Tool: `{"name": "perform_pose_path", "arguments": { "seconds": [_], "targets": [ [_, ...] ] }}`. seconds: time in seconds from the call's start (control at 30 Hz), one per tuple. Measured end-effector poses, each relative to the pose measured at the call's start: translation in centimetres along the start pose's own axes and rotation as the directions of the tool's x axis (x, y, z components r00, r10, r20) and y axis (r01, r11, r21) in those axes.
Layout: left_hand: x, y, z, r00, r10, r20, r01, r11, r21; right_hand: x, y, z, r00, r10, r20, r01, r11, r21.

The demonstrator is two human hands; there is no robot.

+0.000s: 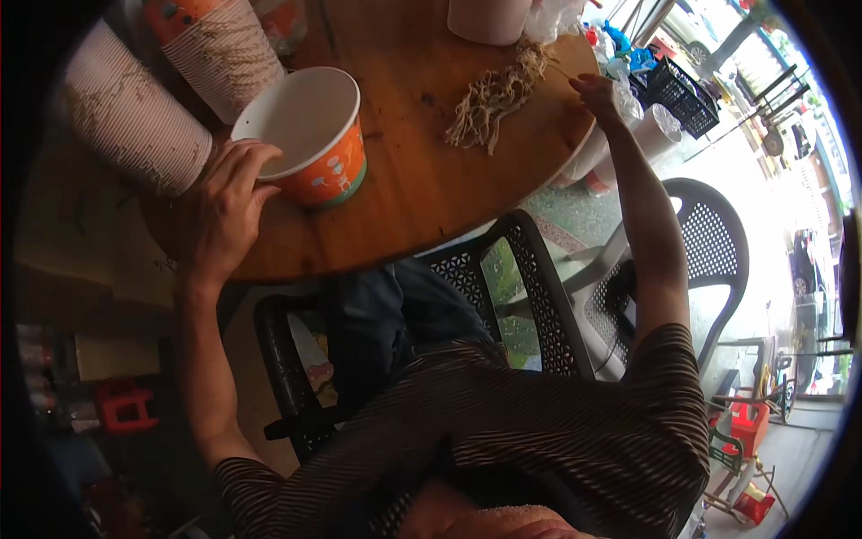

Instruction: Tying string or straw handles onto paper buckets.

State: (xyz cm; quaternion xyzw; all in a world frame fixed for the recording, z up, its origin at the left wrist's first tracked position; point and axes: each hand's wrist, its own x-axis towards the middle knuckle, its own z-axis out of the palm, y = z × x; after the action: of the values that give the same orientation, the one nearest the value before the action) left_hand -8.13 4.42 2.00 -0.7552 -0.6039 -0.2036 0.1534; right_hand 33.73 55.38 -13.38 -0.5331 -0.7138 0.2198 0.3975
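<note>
At the left of the table, my left hand is closed on the near-left rim of a paper bucket. Its fingers lie over the rim and the thumb is outside. The bucket is orange and green outside, white inside, and tilts a little. Out at the table's right edge, my right hand has its fingertips pinched together. From a tangled bundle of cream strings, a thin strand appears to reach those fingertips. Behind the bucket lean two nested stacks of paper buckets, with strings lying across their sides.
The round wooden table curves around in front of me. A pale pink tub and a clear plastic bag stand at its far side. Dark plastic chairs are close by. Beyond the table on the right is a black crate.
</note>
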Motion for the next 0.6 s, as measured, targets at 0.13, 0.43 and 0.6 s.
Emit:
{"name": "perform_pose_path", "arguments": {
  "seconds": [0.13,0.43,0.6],
  "targets": [
    [-1.6,0.6,0.1,0.979,-0.092,-0.184,0.091,0.996,-0.016,4.9,3.4,2.8,0.996,-0.040,0.075,0.061,0.953,-0.295],
    [-1.9,10.1,4.7,0.991,-0.129,-0.040,0.075,0.776,-0.626,0.8,0.3,4.4,0.968,-0.163,0.193,0.212,0.938,-0.273],
    [-0.1,13.1,11.8,0.919,-0.208,0.334,0.322,-0.090,-0.943,-14.4,-11.6,1.9,0.993,-0.101,0.057,0.081,0.956,0.280]
  ]
}}
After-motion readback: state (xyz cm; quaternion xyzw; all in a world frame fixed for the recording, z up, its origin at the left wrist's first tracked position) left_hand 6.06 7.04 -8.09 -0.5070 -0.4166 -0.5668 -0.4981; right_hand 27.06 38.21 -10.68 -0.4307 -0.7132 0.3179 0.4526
